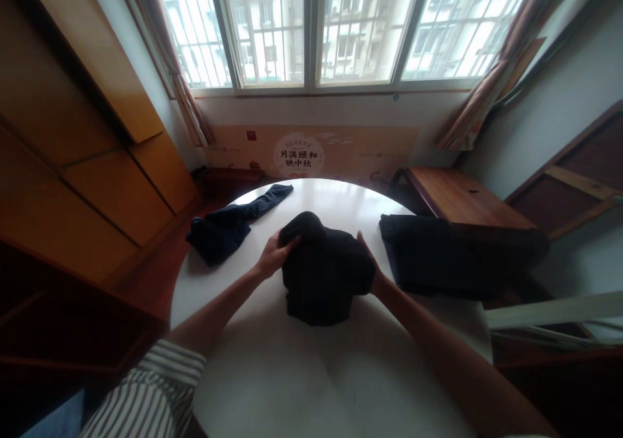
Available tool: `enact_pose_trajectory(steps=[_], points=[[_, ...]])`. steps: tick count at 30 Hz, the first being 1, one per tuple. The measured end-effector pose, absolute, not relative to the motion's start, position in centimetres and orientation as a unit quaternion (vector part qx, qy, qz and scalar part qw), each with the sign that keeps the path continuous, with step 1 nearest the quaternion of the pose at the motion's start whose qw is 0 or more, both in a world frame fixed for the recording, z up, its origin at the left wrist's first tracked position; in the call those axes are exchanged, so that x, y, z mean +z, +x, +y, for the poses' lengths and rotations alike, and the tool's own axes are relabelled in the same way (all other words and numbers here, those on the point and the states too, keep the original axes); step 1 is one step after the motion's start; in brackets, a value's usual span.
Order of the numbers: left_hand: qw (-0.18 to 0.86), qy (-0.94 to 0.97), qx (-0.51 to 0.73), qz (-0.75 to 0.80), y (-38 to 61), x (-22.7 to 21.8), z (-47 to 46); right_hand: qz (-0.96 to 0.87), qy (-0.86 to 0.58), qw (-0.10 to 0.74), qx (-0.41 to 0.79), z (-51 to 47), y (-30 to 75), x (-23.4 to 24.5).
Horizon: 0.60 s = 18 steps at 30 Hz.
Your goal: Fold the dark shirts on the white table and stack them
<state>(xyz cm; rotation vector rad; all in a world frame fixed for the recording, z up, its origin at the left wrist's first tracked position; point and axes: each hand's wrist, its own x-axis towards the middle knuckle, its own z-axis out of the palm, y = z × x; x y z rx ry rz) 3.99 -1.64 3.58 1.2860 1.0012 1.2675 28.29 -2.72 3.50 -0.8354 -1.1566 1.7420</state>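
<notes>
A bunched black garment (324, 272) lies in the middle of a round white table (302, 373). My left hand (273, 254) grips its upper left edge with the fingers curled into the cloth. My right hand (370, 263) holds the garment's right side; most of its fingers are hidden behind the fabric, only the thumb and wrist show.
A dark blue garment (228, 225) lies at the table's far left edge. A folded black garment (428, 256) sits at the right edge. A wooden bench (462, 198) stands behind it, wooden cabinets (97, 165) on the left, a barred window (316, 29) ahead.
</notes>
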Motion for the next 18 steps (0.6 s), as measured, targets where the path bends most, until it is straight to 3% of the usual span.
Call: enact_pose_trajectory(steps=[2,5,10,13,18], points=[[0.559,0.504,0.553,0.358,3.8,4.2,-1.8,-0.46,-0.316,0.396,0.729,-3.2,28.3,3.9],[0.597,0.558,0.51,0.269,3.6,4.8,-2.7,-0.469,-0.344,0.417,0.698,-3.4,28.1,3.8],[0.437,0.768,0.341,0.32,3.9,4.2,-4.5,-0.373,-0.409,0.473,0.686,-2.9,27.6,2.7],[0.349,0.809,0.318,0.351,4.4,3.5,-4.6,-0.333,-0.422,0.487,0.689,-2.6,27.5,2.6],[0.396,0.742,0.377,0.389,3.8,3.9,-2.9,-0.351,-0.395,0.482,0.699,-1.9,27.9,3.1]])
